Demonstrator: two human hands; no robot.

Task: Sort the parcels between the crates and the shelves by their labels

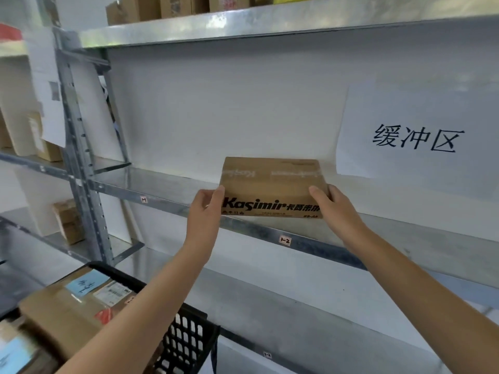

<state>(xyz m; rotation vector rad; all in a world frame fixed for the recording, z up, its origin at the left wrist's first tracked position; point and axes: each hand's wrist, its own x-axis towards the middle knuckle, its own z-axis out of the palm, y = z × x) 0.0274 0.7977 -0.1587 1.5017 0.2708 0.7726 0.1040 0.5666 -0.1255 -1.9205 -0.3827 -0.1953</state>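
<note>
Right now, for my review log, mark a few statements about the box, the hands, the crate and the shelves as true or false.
1. The left grip and the right grip hold the Kasimir box at its two ends. True.
2. The black crate is empty. False: it holds parcels, one with a blue note.
3. A white paper sign hangs on the wall to the right of the box. True.
4. The top shelf is bare. False: cardboard boxes stand on it.
</note>
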